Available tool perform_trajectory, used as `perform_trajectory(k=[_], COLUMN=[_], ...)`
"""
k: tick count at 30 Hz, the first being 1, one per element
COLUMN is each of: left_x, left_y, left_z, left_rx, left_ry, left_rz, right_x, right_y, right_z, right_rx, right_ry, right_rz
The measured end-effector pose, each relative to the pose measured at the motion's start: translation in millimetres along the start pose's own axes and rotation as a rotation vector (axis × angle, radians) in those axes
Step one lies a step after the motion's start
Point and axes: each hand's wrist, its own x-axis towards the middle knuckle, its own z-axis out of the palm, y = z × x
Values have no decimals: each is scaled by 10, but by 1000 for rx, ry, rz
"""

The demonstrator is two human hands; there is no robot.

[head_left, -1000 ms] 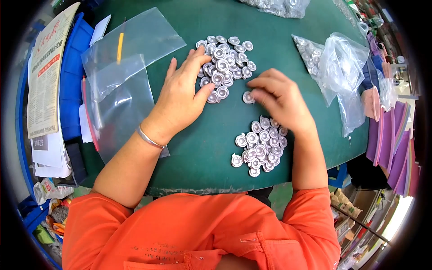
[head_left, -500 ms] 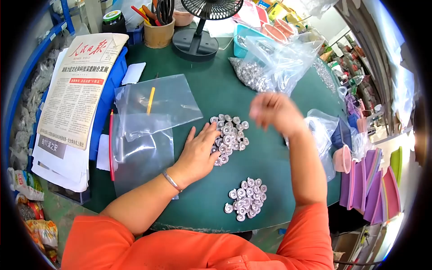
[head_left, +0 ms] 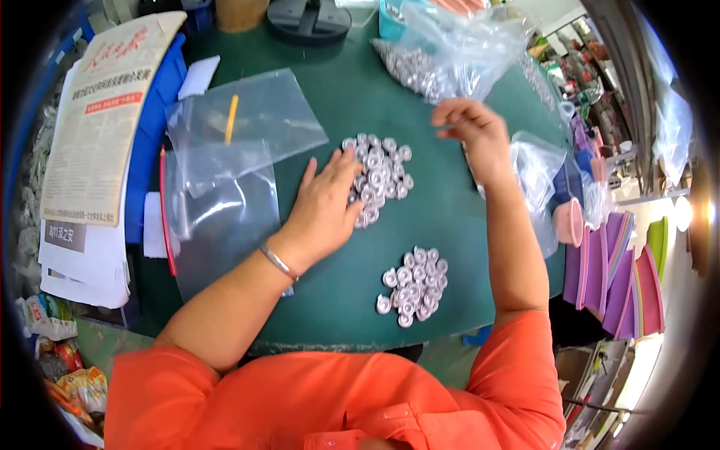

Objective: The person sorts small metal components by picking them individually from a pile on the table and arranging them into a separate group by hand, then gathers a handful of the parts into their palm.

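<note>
My left hand (head_left: 327,196) lies palm down with fingers spread, its fingertips and thumb against the left side of a pile of small grey round metal parts (head_left: 379,174). Each part has a ring-like face and a small tab. My right hand (head_left: 478,135) is raised over the table, right of that pile, fingers loosely bent and somewhat apart; I see nothing in it. A second, smaller pile of the same parts (head_left: 414,286) sits nearer my body. Beyond my right hand, a clear plastic bag (head_left: 469,56) holds many small grey pieces.
Flat clear plastic bags (head_left: 225,202) lie on the green table (head_left: 330,300), with a yellow strip (head_left: 232,120) on top and a red stick (head_left: 166,217) beside them. A newspaper (head_left: 97,150) rests at left. A fan base (head_left: 309,21) stands behind; pink and purple bins (head_left: 611,270) are at right.
The head view has tilted down, so the table things appear higher. My right hand has moved slightly right, away from the larger pile, its fingers less blurred. My left hand stays at the pile.
</note>
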Motion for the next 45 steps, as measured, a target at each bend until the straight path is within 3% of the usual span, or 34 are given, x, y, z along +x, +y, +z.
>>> perform_trajectory(k=[2,4,6,8,10,13,16,18,21,25,33,38,45], left_x=[5,9,0,3,4,3,6,8,12,15,20,18,23], left_y=[-25,8,-1,11,29,28,48,53,71,65,77,71,63], left_z=[5,-24,-34,-36,-43,-35,-51,-49,-60,-69,-76,-72,-66], left_rx=[-7,-7,1,45,46,34,23,33,61,77,84,90,87], left_ry=[6,35,7,12,-14,-9,-19,-22,-16,-21,-28,-28,-25], left_rz=[0,47,42,65,50,-6,-24,-27,-29,-15,-26,-19,-23], right_x=[-328,-589,-735,-821,-886,-973,-1004,-1016,-1031,-1064,-1064,-1074,-1084], right_y=[189,326,305,377,390,386,417,414,451,383,411,372,364], right_z=[261,421,406,319,381,395,241,189,293,307,191,119,178], right_rx=[-589,-396,-419,-271,-335,-369,-373,-373,-492,-458,-361,-387,-406], right_ry=[-143,-261,-219,-60,58,-87,131,154,-48,-34,-244,-36,-107], right_rz=[-401,-238,-265,-73,-131,-220,-109,-59,-210,-193,-166,-159,-152])
